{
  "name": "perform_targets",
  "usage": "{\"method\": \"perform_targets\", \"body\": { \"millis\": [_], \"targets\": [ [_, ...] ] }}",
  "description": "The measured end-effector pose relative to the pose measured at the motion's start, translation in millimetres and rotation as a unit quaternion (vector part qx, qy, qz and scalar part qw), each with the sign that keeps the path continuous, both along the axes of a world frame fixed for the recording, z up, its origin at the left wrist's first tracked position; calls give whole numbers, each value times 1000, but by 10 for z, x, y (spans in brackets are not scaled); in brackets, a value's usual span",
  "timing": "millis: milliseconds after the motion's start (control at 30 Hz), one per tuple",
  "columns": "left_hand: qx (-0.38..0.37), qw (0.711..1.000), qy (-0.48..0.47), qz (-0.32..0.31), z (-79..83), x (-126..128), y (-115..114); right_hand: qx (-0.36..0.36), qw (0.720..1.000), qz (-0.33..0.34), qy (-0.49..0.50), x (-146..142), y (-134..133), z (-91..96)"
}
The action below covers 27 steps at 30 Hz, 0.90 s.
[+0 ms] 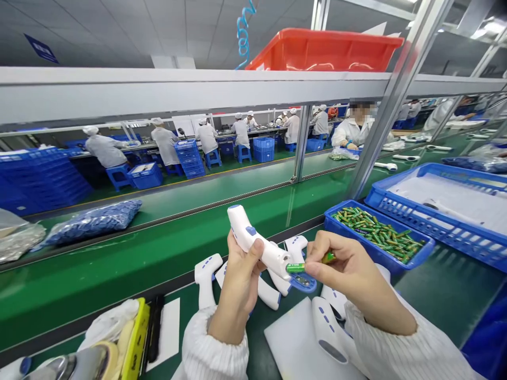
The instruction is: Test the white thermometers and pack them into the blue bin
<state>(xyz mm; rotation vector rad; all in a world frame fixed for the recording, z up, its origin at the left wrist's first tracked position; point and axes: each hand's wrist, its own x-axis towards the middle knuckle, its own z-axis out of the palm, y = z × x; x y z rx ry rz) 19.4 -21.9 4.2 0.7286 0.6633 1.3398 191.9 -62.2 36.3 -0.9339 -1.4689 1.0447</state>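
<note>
Wide green belt (119,269) beyond device (273,257); right hand (344,264), holding batteries (295,268), near bin rim (416,262).

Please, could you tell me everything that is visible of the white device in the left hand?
The white device looks like smooth plastic, slightly bent, with a blue button and some blue at its upper end. Its lower end is open; a blue flap with metal contacts sits there. The left hand grips it aloft, tilted down to the right. The right hand holds a green battery at the opening.
</note>
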Motion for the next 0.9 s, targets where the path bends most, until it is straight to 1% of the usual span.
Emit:
{"method": "perform_targets", "body": {
  "millis": [67,133,200,300,400,433,500,567,600,700,767,900],
  "targets": [
    [0,1000,12,12,-9,13,1,43,995,-48,-75,-15,-32,47],
    [1,999,21,42,-17,32,9,91,983,-61,-150,-14,-58,101],
    [-3,998,25,61,-25,53,22,126,971,-45,-199,-1,-66,139],
    [-19,999,22,44,-35,76,40,148,966,-13,-212,39,-47,158],
    [-40,999,5,-2,-39,86,48,118,975,26,-186,83,-29,153],
    [-47,999,-2,-16,-40,86,49,101,980,24,-169,92,-29,150],
    [-57,998,-9,-31,-41,82,50,72,989,-3,-130,97,-36,143],
    [-56,998,-8,-28,-42,73,51,65,991,-40,-114,81,-46,144],
    [-53,998,-4,-24,-42,68,52,67,989,-50,-123,69,-49,148],
    [-35,999,13,-11,-40,55,51,80,978,-40,-190,31,-34,171],
    [-24,999,23,-1,-40,56,44,76,973,-31,-217,18,-8,175],
    [-8,999,30,35,-49,96,17,44,972,-78,-219,0,39,111]
  ]
}}
